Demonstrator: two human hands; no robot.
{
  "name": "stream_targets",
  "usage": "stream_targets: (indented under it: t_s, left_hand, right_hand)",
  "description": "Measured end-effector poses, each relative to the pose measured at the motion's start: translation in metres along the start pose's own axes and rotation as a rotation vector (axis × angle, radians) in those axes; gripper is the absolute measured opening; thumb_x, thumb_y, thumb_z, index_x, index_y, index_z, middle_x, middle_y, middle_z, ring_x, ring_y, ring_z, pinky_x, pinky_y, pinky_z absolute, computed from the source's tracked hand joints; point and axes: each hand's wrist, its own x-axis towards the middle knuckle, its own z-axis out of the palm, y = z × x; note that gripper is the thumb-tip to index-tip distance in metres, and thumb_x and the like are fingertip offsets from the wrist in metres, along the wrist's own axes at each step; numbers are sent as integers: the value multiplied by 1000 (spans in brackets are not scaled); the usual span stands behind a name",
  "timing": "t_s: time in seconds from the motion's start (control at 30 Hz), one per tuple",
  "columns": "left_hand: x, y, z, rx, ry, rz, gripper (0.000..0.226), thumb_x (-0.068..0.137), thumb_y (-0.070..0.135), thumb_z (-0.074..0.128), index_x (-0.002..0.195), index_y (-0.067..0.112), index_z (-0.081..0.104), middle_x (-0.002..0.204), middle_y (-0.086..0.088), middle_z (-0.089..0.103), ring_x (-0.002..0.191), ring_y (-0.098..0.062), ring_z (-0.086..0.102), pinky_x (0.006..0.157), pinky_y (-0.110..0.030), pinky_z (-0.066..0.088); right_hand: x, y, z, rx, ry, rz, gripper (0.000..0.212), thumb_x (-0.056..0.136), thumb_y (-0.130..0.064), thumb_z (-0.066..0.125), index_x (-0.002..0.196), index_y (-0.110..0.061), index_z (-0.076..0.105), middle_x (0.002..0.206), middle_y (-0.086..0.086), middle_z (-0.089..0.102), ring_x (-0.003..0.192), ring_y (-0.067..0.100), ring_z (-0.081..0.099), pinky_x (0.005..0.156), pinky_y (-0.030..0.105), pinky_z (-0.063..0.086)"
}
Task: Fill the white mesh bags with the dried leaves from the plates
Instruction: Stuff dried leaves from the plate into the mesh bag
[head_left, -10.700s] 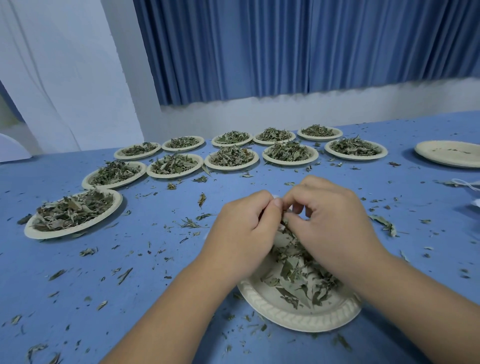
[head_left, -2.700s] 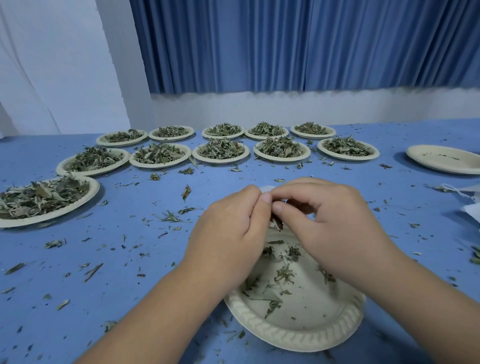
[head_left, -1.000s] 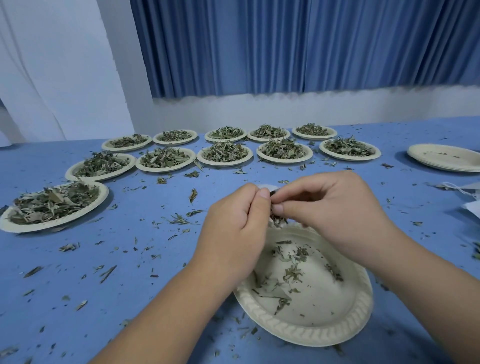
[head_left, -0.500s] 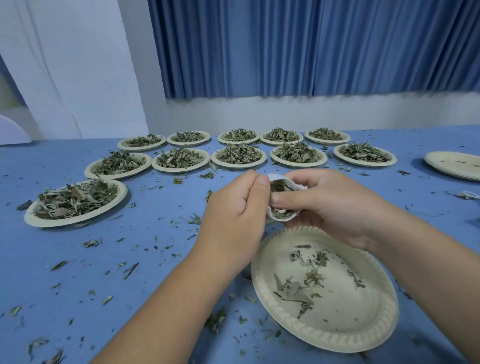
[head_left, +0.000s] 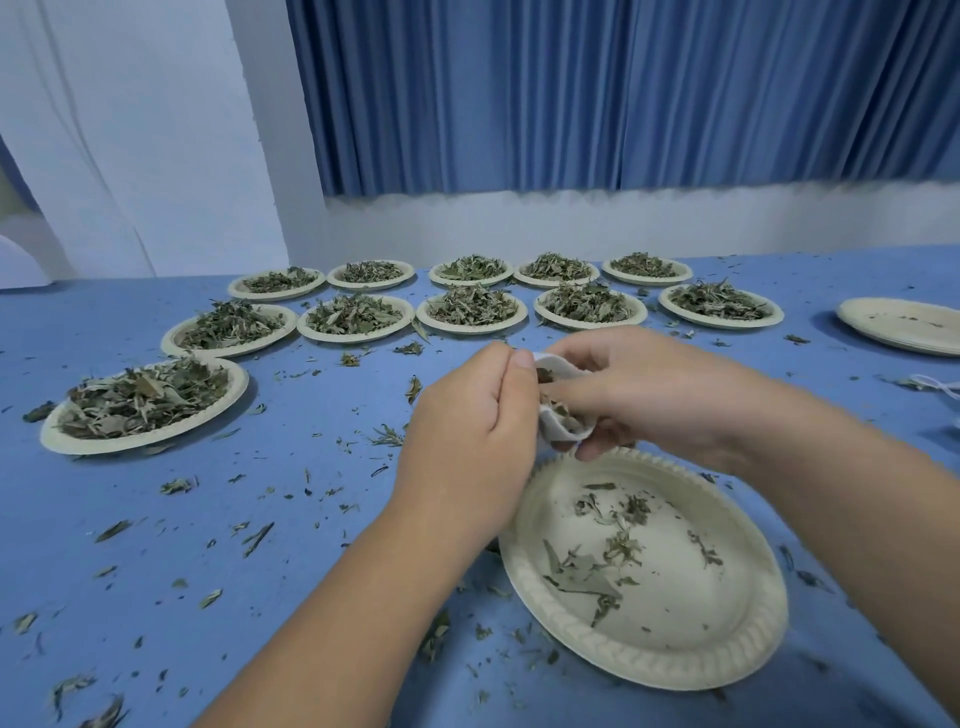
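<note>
The two hands have come up off the near plate (head_left: 701, 613); they now hold the white mesh bag (head_left: 563, 434) in the air, just above the plate's far rim. A while ago the bag sat low and hidden between them, and the plate had a big heap on it; now only a few dried leaves (head_left: 584, 571) are left there.

The left hand (head_left: 467, 431) pinches the bag's top edge with thumb and finger; the right hand (head_left: 644, 395) is curled round the bag from the other side, with its fingers under it; both hold on, and neither is loose. The bag's mouth gapes a little between the hands; green bits show inside, so it looks nearly full.

I think this bag is about done; the next job is likely to close it, put it down and start a new one; the last scraps on the plate may be too few to bother with.

Past the hands, many full plates (head_left: 67, 441) wait in rows, and one more sits off to the left; so most of the work is still to do. Far out past the right hand lie some empty plates (head_left: 904, 332). Little leaf crumbs are spread all over the blue table (head_left: 260, 519); more could spill if the bag tips while its mouth is open.
</note>
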Motion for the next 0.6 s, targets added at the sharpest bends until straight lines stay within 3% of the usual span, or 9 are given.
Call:
stream_targets:
  t_s: [0.1, 0.3, 0.43, 0.53, 0.6]
  left_hand:
    - [-1, 0, 3, 4, -23, -14, 36, 90, 42, 33, 62, 20, 38, 58, 12, 45, 54, -9, 38, 52, -30, 32]
    - [-4, 2, 7, 25, -67, 10, 38, 91, 43, 32, 63, 17, 37, 55, 9, 42, 52, -10, 36, 51, -32, 31]
    - [-5, 4, 6, 39, -67, 36, 38, 91, 40, 33, 62, 17, 35, 55, 9, 41, 52, -10, 34, 50, -31, 29]
    - [-5, 4, 6, 41, -74, 52, 36, 92, 39, 34, 60, 21, 32, 57, 10, 41, 52, -10, 33, 49, -28, 26]
    - [-4, 3, 5, 48, -72, 43, 36, 91, 40, 33, 60, 21, 33, 58, 10, 43, 53, -10, 34, 50, -28, 26]
  right_hand:
    - [-7, -2, -14, 143, -140, 20, 19, 92, -19, 61, 108, -14, 68, 82, 5, 70, 66, 14, 65, 58, 26, 53]
    - [-2, 0, -7, 18, 94, -16, 6, 86, -13, 67, 82, -10, 70, 63, 3, 64, 54, 12, 59, 53, 24, 54]
    - [7, 1, 6, -121, 247, -1, 20, 81, -9, 64, 63, -15, 59, 48, -1, 52, 39, 9, 45, 41, 19, 40]
    - [12, 2, 11, -223, 308, -19, 22, 80, -13, 66, 61, -18, 55, 44, -5, 47, 40, 9, 40, 42, 18, 31]
    - [11, 2, 10, -210, 281, -32, 21, 82, -11, 64, 63, -17, 56, 47, -5, 48, 43, 11, 42, 43, 20, 34]
